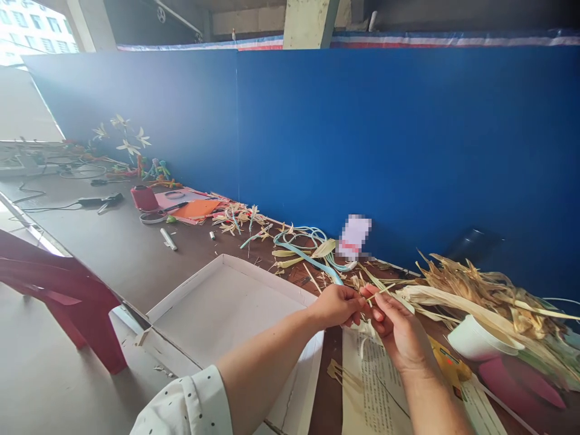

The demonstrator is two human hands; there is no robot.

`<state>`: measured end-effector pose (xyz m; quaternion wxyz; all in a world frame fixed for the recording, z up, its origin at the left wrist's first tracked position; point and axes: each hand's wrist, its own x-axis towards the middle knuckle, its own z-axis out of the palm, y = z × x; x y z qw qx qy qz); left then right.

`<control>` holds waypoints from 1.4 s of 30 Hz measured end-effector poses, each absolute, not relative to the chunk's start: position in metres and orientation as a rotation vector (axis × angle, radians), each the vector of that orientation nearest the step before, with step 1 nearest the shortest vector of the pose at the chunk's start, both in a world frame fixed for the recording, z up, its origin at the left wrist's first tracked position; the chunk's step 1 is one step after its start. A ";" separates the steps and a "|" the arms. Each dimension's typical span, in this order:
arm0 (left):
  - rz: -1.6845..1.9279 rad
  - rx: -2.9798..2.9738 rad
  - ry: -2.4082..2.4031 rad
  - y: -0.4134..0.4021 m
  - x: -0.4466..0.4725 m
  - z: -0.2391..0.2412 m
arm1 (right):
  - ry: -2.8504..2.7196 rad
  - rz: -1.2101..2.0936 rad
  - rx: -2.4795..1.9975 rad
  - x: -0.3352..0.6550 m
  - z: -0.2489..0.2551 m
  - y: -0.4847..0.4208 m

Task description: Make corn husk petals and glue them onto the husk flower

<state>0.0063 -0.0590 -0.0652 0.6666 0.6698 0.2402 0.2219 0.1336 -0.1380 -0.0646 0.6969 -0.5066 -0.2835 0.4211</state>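
Writing first: printed sheet point(376, 393) under the right forearm carries dense rows of small characters, too small to read; upright card point(356, 235) against the blue panel point(408, 145) is pixelated, so its text is lost. Yellow tool point(446, 362) beside the right wrist has dark markings, can't make them out. Hands: left hand point(339, 305) and right hand point(399, 326) are close together, fingertips of both pinched on a thin strip point(383, 293), pale yellow-green, straight and narrow, just above the table's near edge of plant scraps. Left sleeve point(185, 405) is white cloth with dark dots. Right of the hands: heap of dried husks point(484, 296), papery, ribbed, tan to brown, with a smooth white cup point(480, 338) tilted in front and a magenta plastic piece point(521, 380) below it. Beyond the hands: pale blue tubing point(296, 241), looped and glossy, among leafy bits. Left: shallow white tray point(222, 263), cardboard-looking, straight folded walls, on a dark brown, smooth table point(113, 238). Farther along: flat orange paper point(199, 209), red block point(143, 198) with rounded corners, tape roll point(153, 217) lying flat, cream star-shaped flowers point(129, 147) near the panel. Dark red plastic chair point(67, 290) at far left, in front of the table.
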 end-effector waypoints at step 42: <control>0.511 1.742 0.613 -0.058 0.006 -0.067 | -0.553 0.899 -1.207 0.138 -0.067 -0.135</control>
